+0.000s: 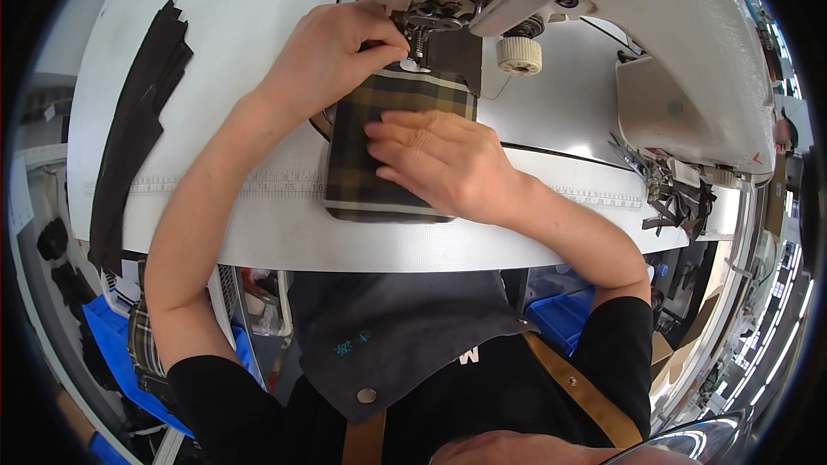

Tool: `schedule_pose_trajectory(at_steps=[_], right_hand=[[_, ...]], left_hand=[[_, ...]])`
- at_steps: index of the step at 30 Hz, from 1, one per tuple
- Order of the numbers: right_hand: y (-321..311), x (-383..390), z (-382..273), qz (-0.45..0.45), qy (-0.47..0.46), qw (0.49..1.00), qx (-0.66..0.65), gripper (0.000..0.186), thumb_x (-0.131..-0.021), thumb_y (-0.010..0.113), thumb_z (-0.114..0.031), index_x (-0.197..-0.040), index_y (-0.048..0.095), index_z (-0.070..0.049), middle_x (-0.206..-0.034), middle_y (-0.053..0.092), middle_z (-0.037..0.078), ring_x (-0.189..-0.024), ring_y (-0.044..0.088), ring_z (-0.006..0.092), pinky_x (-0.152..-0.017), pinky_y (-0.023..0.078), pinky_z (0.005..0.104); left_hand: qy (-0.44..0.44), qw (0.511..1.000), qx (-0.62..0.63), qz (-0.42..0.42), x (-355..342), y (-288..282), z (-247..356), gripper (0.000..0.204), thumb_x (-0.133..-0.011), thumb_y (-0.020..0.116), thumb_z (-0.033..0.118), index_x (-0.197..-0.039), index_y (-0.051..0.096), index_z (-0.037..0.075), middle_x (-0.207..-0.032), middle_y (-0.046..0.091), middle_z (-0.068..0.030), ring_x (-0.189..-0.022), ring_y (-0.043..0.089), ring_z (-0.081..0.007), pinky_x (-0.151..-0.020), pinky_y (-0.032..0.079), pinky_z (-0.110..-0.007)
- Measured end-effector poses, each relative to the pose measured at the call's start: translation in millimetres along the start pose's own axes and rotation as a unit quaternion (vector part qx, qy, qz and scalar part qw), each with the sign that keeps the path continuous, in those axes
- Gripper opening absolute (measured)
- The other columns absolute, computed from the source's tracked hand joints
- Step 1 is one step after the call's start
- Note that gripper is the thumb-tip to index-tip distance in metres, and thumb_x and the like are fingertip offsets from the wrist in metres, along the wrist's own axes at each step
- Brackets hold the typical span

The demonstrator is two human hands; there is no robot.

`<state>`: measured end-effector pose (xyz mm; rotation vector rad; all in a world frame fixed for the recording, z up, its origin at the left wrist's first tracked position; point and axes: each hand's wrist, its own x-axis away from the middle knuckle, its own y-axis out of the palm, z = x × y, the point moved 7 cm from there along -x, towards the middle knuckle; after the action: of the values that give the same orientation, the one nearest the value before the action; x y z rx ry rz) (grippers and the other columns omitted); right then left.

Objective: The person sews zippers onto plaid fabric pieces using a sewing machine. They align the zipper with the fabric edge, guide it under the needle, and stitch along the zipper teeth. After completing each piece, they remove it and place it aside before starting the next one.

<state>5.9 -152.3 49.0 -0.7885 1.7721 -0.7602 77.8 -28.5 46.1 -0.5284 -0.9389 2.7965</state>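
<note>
A plaid fabric piece [349, 168] in brown, black and white lies on the table, its far end under the presser foot [415, 65] of the sewing machine [594, 0]. Dark fabric [457, 56] continues beyond the foot. My left hand [340, 52] is at the left of the needle area, thumb and forefinger pinched together; what sits between them, if anything, is too small to make out. On top of the plaid, my right hand [452, 164] rests with its fingers stretched out to the left, slightly blurred and covering part of the fabric.
Long dark fabric strips [138, 125] lie along the table's left side. A ruler scale [267, 183] runs across the table. Near the machine's right end are small snips [631, 155] and dark scraps [679, 207]. Blue bins [556, 317] stand below the front edge.
</note>
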Motion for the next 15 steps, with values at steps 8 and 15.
schedule_pose_trajectory(at_steps=[8,15], right_hand=[[8.6,3.7,-10.2,-0.096,-0.023,0.991,-0.086,0.039,-0.082,0.062,-0.022,-0.113,0.057,0.002,-0.125,0.054,0.017,-0.115,0.052,0.0285,-0.095,0.043,0.04],[-25.9,2.1,67.0,-0.012,0.136,0.99,0.041,0.033,-0.077,0.057,0.006,-0.108,0.064,-0.004,-0.111,0.062,0.009,-0.099,0.061,0.0256,-0.08,0.052,0.0338]], left_hand=[[0.219,0.952,-0.198,0.076,21.5,9.3,17.3,0.013,-0.073,0.064,0.007,-0.086,0.066,0.009,-0.083,0.06,0.0006,-0.072,0.06,-0.0205,-0.061,0.051,-0.031],[0.217,0.956,-0.188,0.058,27.6,3.9,16.9,0.02,-0.072,0.064,0.003,-0.091,0.068,0.009,-0.089,0.062,-0.0006,-0.08,0.062,-0.0196,-0.064,0.053,-0.029]])
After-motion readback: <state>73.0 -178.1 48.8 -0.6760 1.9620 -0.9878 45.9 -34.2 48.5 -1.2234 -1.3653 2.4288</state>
